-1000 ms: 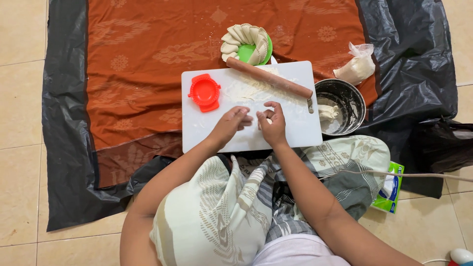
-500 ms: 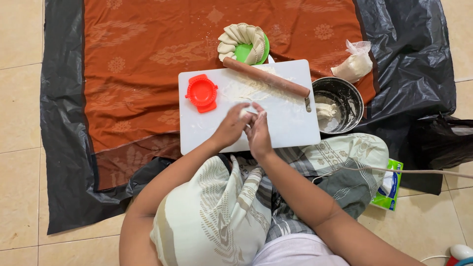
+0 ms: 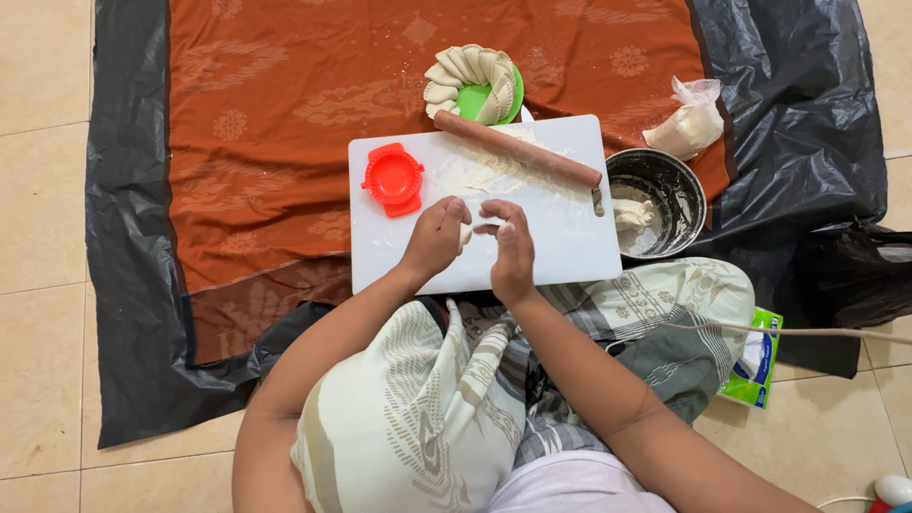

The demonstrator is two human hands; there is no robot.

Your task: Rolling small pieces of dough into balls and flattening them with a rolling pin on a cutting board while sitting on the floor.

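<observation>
Centrally, both hands, left and right, pinch 1 small dough piece over the board; fingers narrow. Risk: floury dough may slip or tear.

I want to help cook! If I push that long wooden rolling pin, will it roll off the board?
Probably, yes. The rolling pin is a round stick lying on the flat white board, so a sideways push would likely roll it. It looks stiff and solid, and the flour beside it may slow it.
</observation>
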